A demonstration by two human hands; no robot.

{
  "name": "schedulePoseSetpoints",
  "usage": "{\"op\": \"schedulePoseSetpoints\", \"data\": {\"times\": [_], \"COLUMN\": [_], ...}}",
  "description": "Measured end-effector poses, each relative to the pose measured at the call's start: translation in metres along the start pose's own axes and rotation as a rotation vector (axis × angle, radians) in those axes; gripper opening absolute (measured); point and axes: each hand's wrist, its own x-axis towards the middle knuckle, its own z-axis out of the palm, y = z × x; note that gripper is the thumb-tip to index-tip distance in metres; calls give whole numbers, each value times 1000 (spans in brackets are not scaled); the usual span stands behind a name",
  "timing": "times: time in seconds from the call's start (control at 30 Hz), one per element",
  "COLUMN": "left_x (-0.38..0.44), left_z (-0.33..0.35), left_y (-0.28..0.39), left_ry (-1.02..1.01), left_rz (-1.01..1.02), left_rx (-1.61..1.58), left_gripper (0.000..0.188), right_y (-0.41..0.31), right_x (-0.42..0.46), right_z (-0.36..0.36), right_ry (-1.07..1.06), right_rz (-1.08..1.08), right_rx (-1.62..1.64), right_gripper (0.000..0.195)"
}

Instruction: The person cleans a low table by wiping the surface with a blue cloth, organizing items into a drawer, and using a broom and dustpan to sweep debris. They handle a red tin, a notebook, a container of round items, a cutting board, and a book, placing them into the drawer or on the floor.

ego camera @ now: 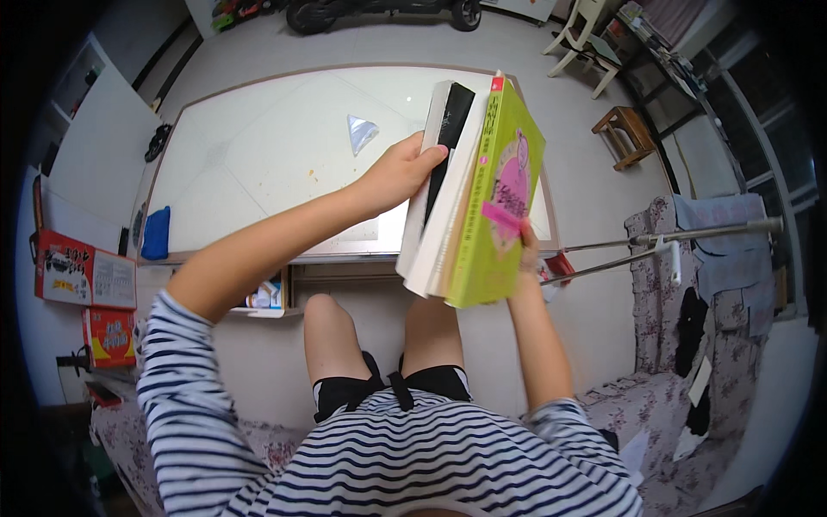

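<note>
I hold a stack of books upright over the near side of the table, spines tilted toward me. My left hand (408,169) grips the left side, its thumb on the book with a black-and-white spine (455,116). One or more pale books (457,194) sit in the middle; I cannot tell how many. On the right is a thick lime-green book (489,220) with a pink design and writing on its cover. My right hand (528,253), partly blurred, is at that cover's right edge. A bright pink strip (501,218) lies across the spine and cover, near my right fingertips.
A white-topped table (258,148) bears a clear triangular object (360,132), small crumbs and a blue pouch (156,232). An open drawer (268,304) juts out below. Metal poles (646,242) reach in from the right, by a floral sofa (652,291). A wooden stool (623,136) stands beyond.
</note>
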Motion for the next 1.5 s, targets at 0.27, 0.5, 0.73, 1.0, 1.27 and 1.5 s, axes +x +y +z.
{"op": "schedulePoseSetpoints", "data": {"times": [0.27, 0.5, 0.73, 1.0, 1.27, 1.5], "left_x": [24, 34, 104, 228, 320, 387], "left_z": [-9, 11, 94, 294, 552, 757], "left_y": [73, 343, 453, 467, 462, 408], "left_ry": [143, 129, 9, -393, -784, -664], "left_rz": [-9, 81, 80, -240, -361, -857], "left_rx": [-125, -315, -437, -319, -479, -400], "left_gripper": [28, 29, 42, 55, 60, 48], "right_y": [-10, -129, -281, -410, -589, -738], "right_x": [5, -52, -82, -198, -349, -469], "right_z": [57, 236, 379, 395, 299, 171], "right_ry": [146, 83, 223, 549, 702, 823], "right_rz": [-144, -242, -369, -769, -886, -671], "right_rx": [197, 348, 226, 98, 47, 251], "right_gripper": [61, 64, 50, 43, 43, 46]}}
